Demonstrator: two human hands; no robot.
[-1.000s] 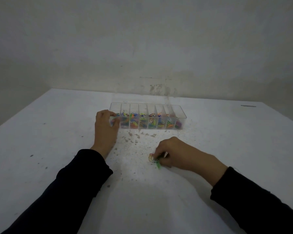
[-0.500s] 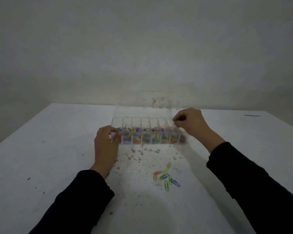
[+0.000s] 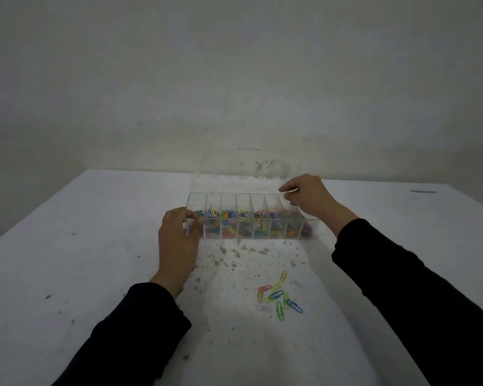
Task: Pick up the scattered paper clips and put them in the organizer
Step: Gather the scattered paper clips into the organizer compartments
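Note:
A clear plastic organizer (image 3: 229, 195) with several compartments lies across the middle of the white table, holding coloured paper clips. My left hand (image 3: 176, 240) grips its left end. My right hand (image 3: 308, 197) hovers over the compartments near its right end, thumb and forefinger pinched on what looks like a pale paper clip. Several scattered paper clips (image 3: 276, 295), green, yellow, blue, red and white, lie in a loose cluster on the table in front of the organizer, right of centre.
The white table (image 3: 95, 260) is speckled with dark flecks, densest just before the organizer. A grey wall rises behind its far edge. A small dark mark (image 3: 423, 191) sits at the far right of the tabletop.
My right hand left the clip cluster and rose to the right end of the organizer, fingers still pinched. The cluster is now uncovered. My left hand stayed on the organizer.

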